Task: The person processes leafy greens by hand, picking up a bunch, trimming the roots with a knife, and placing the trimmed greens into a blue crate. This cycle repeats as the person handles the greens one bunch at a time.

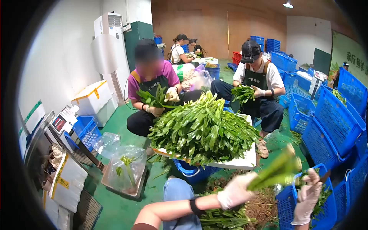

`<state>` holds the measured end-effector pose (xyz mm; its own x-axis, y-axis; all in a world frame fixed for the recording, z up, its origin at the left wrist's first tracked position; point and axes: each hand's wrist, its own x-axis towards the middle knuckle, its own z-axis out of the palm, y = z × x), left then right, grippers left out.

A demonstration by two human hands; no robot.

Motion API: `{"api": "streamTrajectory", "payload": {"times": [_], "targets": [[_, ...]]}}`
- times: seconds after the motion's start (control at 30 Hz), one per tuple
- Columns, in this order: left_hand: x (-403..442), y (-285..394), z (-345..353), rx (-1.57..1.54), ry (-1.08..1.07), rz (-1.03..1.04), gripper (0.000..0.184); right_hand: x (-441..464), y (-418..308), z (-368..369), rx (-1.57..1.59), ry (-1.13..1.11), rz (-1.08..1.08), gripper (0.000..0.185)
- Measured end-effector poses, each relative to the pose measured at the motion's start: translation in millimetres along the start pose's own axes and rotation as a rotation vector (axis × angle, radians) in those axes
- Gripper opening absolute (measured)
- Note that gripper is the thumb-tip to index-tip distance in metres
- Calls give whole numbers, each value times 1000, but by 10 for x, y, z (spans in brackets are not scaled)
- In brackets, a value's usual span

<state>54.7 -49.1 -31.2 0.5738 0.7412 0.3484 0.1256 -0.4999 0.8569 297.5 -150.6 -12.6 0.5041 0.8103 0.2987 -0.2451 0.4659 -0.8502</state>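
My left hand (237, 190), in a white glove, is closed around a bunch of green leafy stalks (274, 168); the bunch's far end is blurred. At the lower right, my right hand (308, 199), also gloved, is raised with its fingers curled. A dark, blade-like piece, seemingly a knife (325, 176), sticks out beside those fingers. Behind this hand stands a blue basket (330, 207) with greens inside. Leafy stalks (226, 219) and brown root trimmings (262, 209) lie below my left hand.
A large heap of greens (205, 128) lies on a white board (245, 163) ahead. Two people (153, 86) (257, 82) sit behind it, each holding greens. Blue crates (333, 115) are stacked at the right. On the left, a plastic bag (124, 168) rests on a scale.
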Motion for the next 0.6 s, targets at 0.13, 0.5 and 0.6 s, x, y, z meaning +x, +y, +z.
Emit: {"api": "streamTrajectory", "payload": {"times": [0.13,0.5,0.6], "targets": [[459,337,-1172,312,565,-66,51,252,86,-452,-193,191,-22,41],[2282,-1082,-2478,928,629,-489,68,296,462,-668,-488,331,399,29],[2256,-1901,-2246,1267,419,-731,111,302,520,-729,-578,204,488,26]]}}
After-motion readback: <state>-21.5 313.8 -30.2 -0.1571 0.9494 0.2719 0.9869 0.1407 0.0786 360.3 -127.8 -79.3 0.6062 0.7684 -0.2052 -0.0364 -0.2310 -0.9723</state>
